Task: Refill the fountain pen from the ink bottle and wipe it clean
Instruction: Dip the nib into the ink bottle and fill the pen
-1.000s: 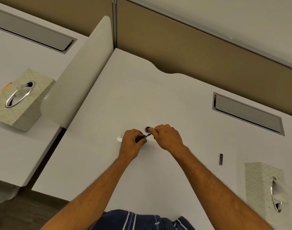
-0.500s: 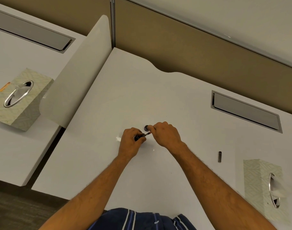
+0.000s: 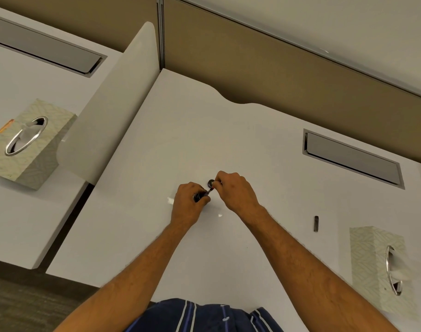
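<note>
Not much has moved in the last second, both hands are pretty much where they were, mid-desk. Left hand (image 3: 189, 204) is closed around the dark pen (image 3: 201, 195); right hand (image 3: 233, 188) pinches its thin far end, where there's a bit of red. Small round dark thing at the right fingertips, probably the ink bottle (image 3: 211, 182), but too tiny to see whether it's open or has ink. My guess: they're working the filler, so still the refill step. Next they need a tissue; the box (image 3: 369, 262) near right has one poking out. Small dark piece (image 3: 316, 223) on the desk (image 3: 204, 130), maybe the cap.
</note>
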Demonstrator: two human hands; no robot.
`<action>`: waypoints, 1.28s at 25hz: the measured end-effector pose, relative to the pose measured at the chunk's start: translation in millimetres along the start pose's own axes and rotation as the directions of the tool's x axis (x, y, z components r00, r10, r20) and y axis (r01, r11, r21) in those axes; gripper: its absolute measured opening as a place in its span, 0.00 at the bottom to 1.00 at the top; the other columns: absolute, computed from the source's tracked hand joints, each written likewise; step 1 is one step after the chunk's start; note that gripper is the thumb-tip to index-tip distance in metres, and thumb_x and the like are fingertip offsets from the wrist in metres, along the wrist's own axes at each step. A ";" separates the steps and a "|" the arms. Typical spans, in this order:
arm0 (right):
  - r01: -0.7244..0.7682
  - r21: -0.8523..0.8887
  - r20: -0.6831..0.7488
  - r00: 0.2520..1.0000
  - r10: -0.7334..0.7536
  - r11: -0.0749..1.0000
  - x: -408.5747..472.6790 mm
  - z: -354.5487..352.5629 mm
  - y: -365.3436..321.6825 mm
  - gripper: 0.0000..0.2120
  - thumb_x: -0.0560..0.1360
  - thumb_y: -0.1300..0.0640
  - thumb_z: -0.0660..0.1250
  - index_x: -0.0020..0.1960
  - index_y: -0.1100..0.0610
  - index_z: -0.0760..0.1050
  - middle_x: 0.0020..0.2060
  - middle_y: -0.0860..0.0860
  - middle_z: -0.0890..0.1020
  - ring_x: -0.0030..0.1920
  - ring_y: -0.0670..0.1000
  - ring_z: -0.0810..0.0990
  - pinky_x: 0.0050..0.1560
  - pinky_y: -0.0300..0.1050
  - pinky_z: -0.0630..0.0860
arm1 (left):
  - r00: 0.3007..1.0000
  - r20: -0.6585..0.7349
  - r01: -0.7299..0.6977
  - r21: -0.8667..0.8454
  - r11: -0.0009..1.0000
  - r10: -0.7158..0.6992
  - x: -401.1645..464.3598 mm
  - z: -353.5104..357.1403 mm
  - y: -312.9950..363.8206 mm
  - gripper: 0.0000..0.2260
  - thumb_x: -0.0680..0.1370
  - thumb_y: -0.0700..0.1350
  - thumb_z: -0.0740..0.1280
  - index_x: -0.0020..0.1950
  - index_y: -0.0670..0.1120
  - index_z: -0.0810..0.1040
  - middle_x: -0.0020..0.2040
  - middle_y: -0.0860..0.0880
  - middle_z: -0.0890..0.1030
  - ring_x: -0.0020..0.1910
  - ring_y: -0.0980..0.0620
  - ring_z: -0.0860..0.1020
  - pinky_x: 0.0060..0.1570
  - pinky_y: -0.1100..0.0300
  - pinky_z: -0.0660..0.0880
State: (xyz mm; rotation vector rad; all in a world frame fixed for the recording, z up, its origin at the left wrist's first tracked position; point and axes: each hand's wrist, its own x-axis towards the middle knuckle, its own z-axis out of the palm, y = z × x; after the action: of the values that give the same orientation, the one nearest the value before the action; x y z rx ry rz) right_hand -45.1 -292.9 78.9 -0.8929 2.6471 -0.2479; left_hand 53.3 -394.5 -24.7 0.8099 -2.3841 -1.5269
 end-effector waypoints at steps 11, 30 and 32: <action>0.115 -0.230 0.056 0.993 -0.105 0.966 0.3 -0.2 -5.5 0.09 0.82 0.57 0.61 0.57 0.56 0.78 0.46 0.56 0.81 0.42 0.56 0.79 0.39 0.49 0.75 | 0.999 -0.015 0.044 -0.029 0.999 -0.045 -2.5 3.1 2.1 0.06 0.74 0.42 0.74 0.50 0.44 0.83 0.48 0.48 0.82 0.50 0.50 0.74 0.54 0.55 0.72; 0.027 -0.007 0.025 0.999 -0.027 1.000 -0.7 3.8 1.6 0.11 0.80 0.54 0.61 0.53 0.56 0.80 0.44 0.54 0.84 0.38 0.52 0.78 0.39 0.46 0.76 | 0.999 0.005 0.052 -0.026 0.998 -0.052 -2.1 -5.2 6.6 0.06 0.73 0.43 0.74 0.48 0.44 0.86 0.46 0.49 0.83 0.50 0.50 0.78 0.53 0.52 0.77; 0.020 -0.070 0.031 0.999 -0.018 0.997 -1.2 4.3 5.5 0.12 0.82 0.52 0.59 0.48 0.56 0.79 0.40 0.54 0.81 0.37 0.53 0.76 0.37 0.47 0.73 | 0.999 -0.011 0.042 -0.017 0.999 -0.043 -2.2 -5.2 7.8 0.05 0.74 0.42 0.74 0.48 0.43 0.86 0.46 0.48 0.83 0.49 0.51 0.77 0.53 0.55 0.76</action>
State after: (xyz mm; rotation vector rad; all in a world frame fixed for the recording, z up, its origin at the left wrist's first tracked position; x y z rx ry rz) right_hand -45.7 -288.0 73.7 -0.9368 2.6355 -0.1455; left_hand 54.7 -394.9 -15.2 0.8687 -2.3574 -1.5515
